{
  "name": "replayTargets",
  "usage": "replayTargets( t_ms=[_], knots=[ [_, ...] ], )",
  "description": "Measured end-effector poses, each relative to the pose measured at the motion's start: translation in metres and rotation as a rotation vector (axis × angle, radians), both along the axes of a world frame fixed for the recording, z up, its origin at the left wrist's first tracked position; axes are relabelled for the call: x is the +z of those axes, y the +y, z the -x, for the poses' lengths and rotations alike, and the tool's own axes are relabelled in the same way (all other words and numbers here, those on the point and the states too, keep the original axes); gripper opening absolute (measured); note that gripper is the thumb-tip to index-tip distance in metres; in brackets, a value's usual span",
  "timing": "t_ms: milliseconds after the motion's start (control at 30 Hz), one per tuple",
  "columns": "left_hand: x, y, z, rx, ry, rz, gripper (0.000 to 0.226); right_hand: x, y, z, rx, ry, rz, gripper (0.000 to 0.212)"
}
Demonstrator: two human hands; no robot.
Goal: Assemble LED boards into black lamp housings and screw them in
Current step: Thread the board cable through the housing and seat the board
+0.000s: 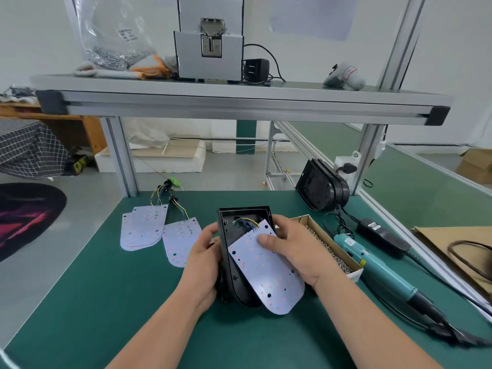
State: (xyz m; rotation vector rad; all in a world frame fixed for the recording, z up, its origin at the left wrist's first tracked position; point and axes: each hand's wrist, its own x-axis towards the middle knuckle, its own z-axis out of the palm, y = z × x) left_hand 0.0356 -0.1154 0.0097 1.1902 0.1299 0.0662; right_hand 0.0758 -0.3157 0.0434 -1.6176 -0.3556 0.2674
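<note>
Gripping fingers [209, 233]: left hand [202, 265] on housing [231, 230], right hand [298, 251] on LED board [266, 275]; screw box [355, 274], screwdriver [372, 262] beside.

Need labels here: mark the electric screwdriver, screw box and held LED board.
electric screwdriver [380, 267], head view, teal body
screw box [355, 275], head view, near end wall
held LED board [262, 275], head view, white face

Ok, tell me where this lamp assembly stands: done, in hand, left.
Done: nothing clearly; the stacked housings at the back may or may not be finished. In hand: the left hand grips a housing while the right hand holds an LED board tilted over it, wires inside, not seated. Left: seat it, drive screws from the box with the screwdriver; spare boards wait on the mat.
</note>
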Motion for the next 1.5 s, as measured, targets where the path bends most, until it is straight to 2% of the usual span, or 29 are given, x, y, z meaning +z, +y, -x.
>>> replayTargets(
  t_ms=[67,100,133,233,367,467,567,733,833,1033,1267,1433,1500],
  knots=[
    [0.003,0.002,0.000,-0.007,-0.033,0.033,0.025,0.000,0.001,0.000,-0.092,-0.098,0.123,0.016],
    [0.003,0.003,0.000,-0.021,-0.054,0.036,0.037,0.000,0.002,0.001,-0.136,-0.128,0.164,0.009],
    [0.005,0.004,0.001,-0.049,-0.072,0.028,0.046,-0.002,0.003,0.000,-0.174,-0.150,0.191,0.010],
    [0.002,0.004,0.001,-0.070,-0.129,-0.076,0.054,-0.004,0.006,0.000,-0.280,-0.139,0.221,0.016],
    [-0.005,0.004,-0.002,-0.023,-0.128,-0.131,0.048,-0.004,0.009,-0.002,-0.403,-0.213,0.261,0.007],
    [-0.004,0.003,0.000,0.002,-0.138,-0.161,0.048,-0.001,0.004,-0.005,-0.478,-0.297,0.320,0.014],
    [-0.004,0.000,0.001,-0.008,-0.159,-0.206,0.041,0.001,0.003,-0.007,-0.515,-0.286,0.206,0.012],
    [-0.004,-0.007,0.003,-0.108,-0.157,-0.181,0.043,-0.001,0.009,-0.006,-0.559,-0.089,-0.139,0.008],
    [-0.004,-0.008,0.003,-0.147,-0.167,-0.223,0.040,-0.002,0.010,-0.005,-0.603,-0.056,-0.193,0.009],
    [-0.008,-0.007,0.003,-0.179,-0.163,-0.317,0.055,-0.005,0.020,-0.006,-0.593,0.090,-0.341,0.020],
    [-0.011,-0.012,0.002,-0.145,-0.175,-0.377,0.062,-0.009,0.016,-0.005,-0.522,-0.036,-0.101,0.019],
    [-0.009,-0.012,0.004,-0.092,-0.163,-0.378,0.061,0.001,0.009,-0.003,-0.571,-0.353,0.134,0.010],
    [-0.008,-0.011,0.004,-0.099,-0.163,-0.376,0.062,0.008,0.000,-0.005,-0.581,-0.382,0.203,0.011]
  ],
)
